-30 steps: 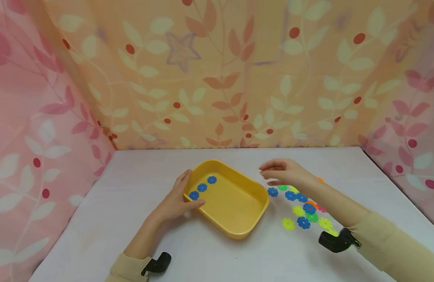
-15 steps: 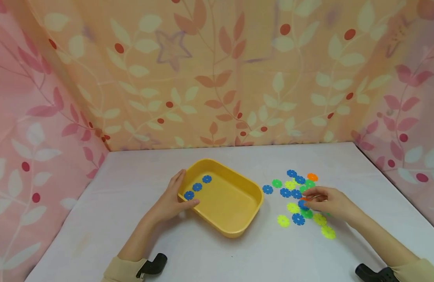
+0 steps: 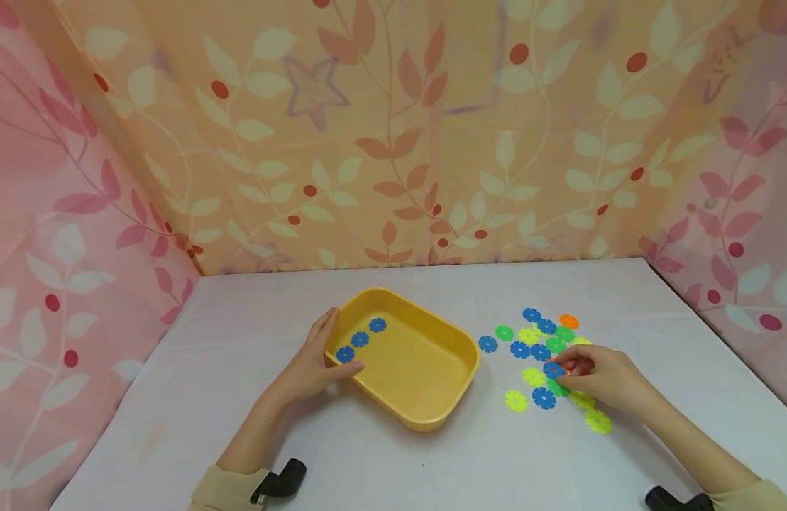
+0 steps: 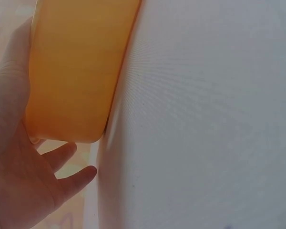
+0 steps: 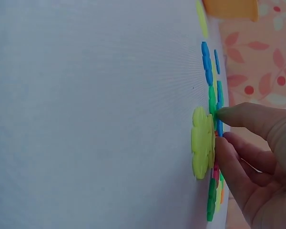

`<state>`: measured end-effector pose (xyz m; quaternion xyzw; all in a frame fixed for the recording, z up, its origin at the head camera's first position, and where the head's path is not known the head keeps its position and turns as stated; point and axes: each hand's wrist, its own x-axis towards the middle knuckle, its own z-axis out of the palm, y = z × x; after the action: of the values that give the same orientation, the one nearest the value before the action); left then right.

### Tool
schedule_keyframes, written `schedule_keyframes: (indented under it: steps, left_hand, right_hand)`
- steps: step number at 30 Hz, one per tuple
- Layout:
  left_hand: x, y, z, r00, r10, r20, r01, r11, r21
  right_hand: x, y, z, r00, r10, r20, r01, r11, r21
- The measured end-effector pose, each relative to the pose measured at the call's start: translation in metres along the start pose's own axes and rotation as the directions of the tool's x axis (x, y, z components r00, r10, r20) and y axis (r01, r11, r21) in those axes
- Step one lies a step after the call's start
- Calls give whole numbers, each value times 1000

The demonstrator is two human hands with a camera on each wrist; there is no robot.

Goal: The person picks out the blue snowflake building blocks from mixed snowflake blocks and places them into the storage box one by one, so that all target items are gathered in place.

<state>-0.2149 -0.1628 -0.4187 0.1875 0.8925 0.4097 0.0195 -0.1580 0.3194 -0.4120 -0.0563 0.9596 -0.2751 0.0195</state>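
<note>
A yellow plastic tray (image 3: pixel 425 355) stands on the table, turned at an angle. My left hand (image 3: pixel 313 365) grips its left end, the thumb over the rim and the other fingers along the outside wall; in the left wrist view the tray's side (image 4: pixel 81 71) fills the space beside the thumb. Three blue notched discs (image 3: pixel 360 339) lie in a row inside the tray. To the right, my right hand (image 3: pixel 600 376) pinches a blue flower-shaped disc (image 3: pixel 553 370) between thumb and fingertips, low over the loose pile. In the right wrist view, yellow discs (image 5: pixel 200 143) partly cover the fingertips' work.
Around the right hand lie several loose discs: a blue disc (image 3: pixel 487 344) by the tray's corner, a green disc (image 3: pixel 504 333), an orange disc (image 3: pixel 568 322) at the back and a yellow disc (image 3: pixel 599 421) nearest the front. A patterned curtain (image 3: pixel 393 142) borders the white table (image 3: pixel 380 468).
My right hand has moved from beside the tray's right corner, right and toward me, onto the disc pile, and its fingers have closed at a blue disc. The left hand keeps its grip.
</note>
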Motion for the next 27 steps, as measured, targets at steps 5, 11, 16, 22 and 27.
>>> schedule_keyframes:
  steps: [5,11,16,22,27]
  left_hand:
    - [-1,0,-1,1000,1,3,-1,1000,-2]
    - [-1,1,-1,1000,-9,4,9,1000,-5]
    - [-1,1,-1,1000,-10,5,10,1000,-4]
    - [-1,1,0,1000,2,-6,-2,1000,-16]
    - [-1,0,0,1000,12,-20,-13,1000,-23]
  right_hand:
    - [1,2,2,1000,18,2,-18,1000,8]
    - [1,1,3,1000,25,-10,-25,1000,15]
    - [1,-1,3,999,23,-26,-23,1000,7]
    - [2,-3,3,1000,7,-28,-7,1000,9]
    - [2,-2,4,1000,-1,-23,1,1000,17]
